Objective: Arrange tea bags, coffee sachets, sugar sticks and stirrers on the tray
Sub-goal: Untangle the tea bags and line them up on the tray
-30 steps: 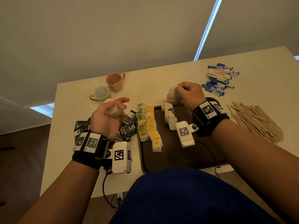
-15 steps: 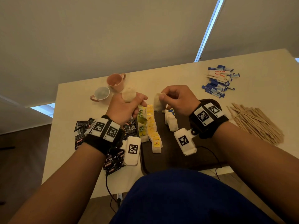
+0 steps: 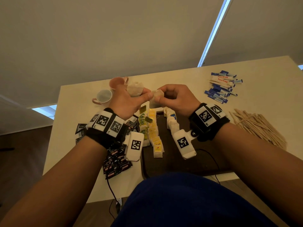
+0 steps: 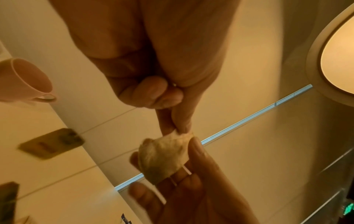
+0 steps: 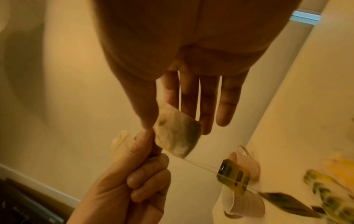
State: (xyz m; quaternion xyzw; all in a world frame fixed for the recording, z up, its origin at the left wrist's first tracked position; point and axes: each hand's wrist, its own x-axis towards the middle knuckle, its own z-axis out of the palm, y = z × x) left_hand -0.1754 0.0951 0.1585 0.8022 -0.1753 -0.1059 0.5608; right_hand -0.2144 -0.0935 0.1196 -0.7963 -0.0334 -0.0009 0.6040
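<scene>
Both hands are raised above the dark tray (image 3: 180, 163) and meet in front of me. My left hand (image 3: 141, 96) grips a bunch of white tea bags (image 3: 135, 89). Its thumb and forefinger also pinch a corner of a single tea bag (image 3: 155, 99), which my right hand (image 3: 161, 97) pinches between thumb and forefinger. In the right wrist view this tea bag (image 5: 176, 133) trails a string with a yellow tag (image 5: 233, 175). Rows of tea bags (image 3: 153, 133) lie on the tray's left part.
Black coffee sachets (image 3: 116, 161) lie left of the tray, partly under my left wrist. Two cups (image 3: 104, 95) stand at the back left. Blue and white sugar sticks (image 3: 221, 87) lie at the back right, and wooden stirrers (image 3: 257, 126) are heaped right of the tray.
Both hands rose and came together. The right hand's tea bag now meets the left hand's fingertips, and the left hand has turned palm up with its bunch.
</scene>
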